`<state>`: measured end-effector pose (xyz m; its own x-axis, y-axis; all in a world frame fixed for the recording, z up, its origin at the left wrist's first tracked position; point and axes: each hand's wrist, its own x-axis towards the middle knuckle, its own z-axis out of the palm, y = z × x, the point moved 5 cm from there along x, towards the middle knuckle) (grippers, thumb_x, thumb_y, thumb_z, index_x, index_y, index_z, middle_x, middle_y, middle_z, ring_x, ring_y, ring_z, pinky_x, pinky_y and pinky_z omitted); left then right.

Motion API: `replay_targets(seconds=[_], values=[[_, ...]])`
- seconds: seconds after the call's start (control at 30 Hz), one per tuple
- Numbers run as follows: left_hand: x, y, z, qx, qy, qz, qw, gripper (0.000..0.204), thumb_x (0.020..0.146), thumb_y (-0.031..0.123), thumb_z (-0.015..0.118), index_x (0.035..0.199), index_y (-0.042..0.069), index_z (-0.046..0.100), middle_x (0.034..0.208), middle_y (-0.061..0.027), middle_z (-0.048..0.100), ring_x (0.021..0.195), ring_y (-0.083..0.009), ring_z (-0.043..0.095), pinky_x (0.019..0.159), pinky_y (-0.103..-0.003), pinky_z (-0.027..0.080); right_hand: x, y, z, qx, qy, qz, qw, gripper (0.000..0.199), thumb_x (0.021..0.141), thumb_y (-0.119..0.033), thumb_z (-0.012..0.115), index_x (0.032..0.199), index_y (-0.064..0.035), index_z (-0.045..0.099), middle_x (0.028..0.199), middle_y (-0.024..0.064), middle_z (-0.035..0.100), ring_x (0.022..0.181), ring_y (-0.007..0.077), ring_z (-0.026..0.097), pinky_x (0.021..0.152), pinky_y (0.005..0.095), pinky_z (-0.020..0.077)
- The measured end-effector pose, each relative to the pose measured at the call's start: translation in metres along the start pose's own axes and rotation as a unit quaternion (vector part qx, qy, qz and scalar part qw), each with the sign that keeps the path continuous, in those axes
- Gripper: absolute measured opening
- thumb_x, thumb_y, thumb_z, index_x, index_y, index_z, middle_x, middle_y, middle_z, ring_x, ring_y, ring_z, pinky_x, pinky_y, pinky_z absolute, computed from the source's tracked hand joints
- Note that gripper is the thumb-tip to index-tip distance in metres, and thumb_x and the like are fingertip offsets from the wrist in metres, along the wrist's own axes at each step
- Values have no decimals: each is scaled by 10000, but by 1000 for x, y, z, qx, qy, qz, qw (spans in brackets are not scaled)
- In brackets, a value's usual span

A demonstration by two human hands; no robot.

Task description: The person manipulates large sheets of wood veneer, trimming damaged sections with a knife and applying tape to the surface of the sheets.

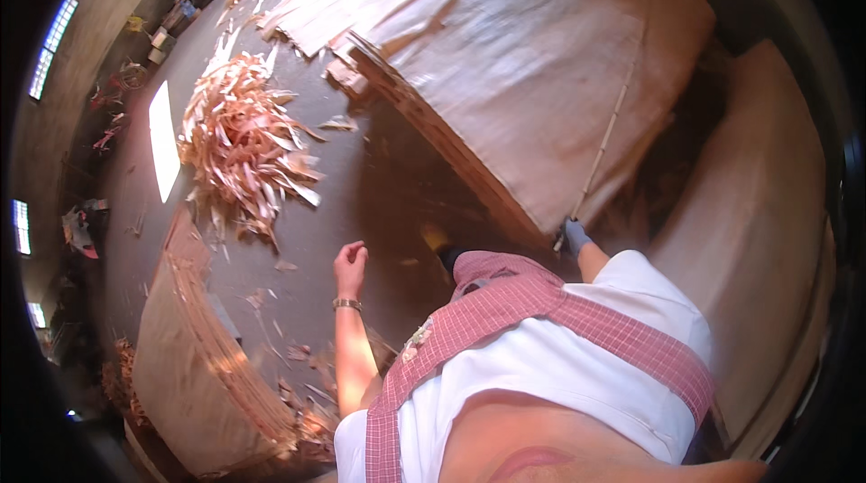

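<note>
Here, a broad stack of pale-brown wooden sheets (532, 77) lies ahead, right of a shaggy tan heap of wood strips (248, 140). A long, thin, jointed pale pole (606, 136) slants across the stack, gripped by the grey-gloved right hand (575, 234); the bare left hand (350, 266), loosely curled, looks empty.

No legible text, labels, numbers or signs in view.
</note>
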<state>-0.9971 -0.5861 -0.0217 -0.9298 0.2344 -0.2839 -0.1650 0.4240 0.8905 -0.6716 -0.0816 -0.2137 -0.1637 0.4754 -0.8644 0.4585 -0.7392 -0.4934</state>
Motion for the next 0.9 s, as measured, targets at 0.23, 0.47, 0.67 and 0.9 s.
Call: replay_targets(seconds=[0.23, 0.47, 0.67, 0.9], values=[[97, -125, -152, 152, -74, -149, 974, 193, 796, 200, 697, 892, 32, 690, 755, -59, 688, 695, -144, 635, 656, -308, 521, -20, -57, 245, 133, 16, 61, 989, 276, 937, -389, 533, 914, -119, 475, 620, 106, 517, 500, 293, 519, 464, 472, 448], [223, -183, -258, 222, -138, -232, 937, 201, 787, 198, 701, 904, 34, 695, 797, -74, 696, 715, -160, 652, 660, -331, 525, 23, -173, 428, 238, 59, 4, 970, 281, 963, -380, 505, 807, -147, 520, 564, 51, 494, 471, 267, 490, 440, 445, 433], [521, -145, -406, 196, -130, -165, 958, 146, 811, 153, 686, 898, 36, 688, 780, -80, 680, 654, -148, 636, 583, -320, 519, -10, -252, 571, 51, 454, -171, 873, 449, 872, -496, 616, 765, -59, 630, 658, 131, 640, 574, 317, 617, 530, 455, 472], [975, 37, -500, 121, -68, -61, 989, 169, 875, 135, 645, 981, 5, 658, 799, -66, 675, 637, -117, 628, 584, -243, 500, 19, -318, 757, 31, 471, -172, 865, 592, 839, -587, 601, 843, -1, 682, 815, 194, 702, 780, 359, 682, 686, 470, 499]])
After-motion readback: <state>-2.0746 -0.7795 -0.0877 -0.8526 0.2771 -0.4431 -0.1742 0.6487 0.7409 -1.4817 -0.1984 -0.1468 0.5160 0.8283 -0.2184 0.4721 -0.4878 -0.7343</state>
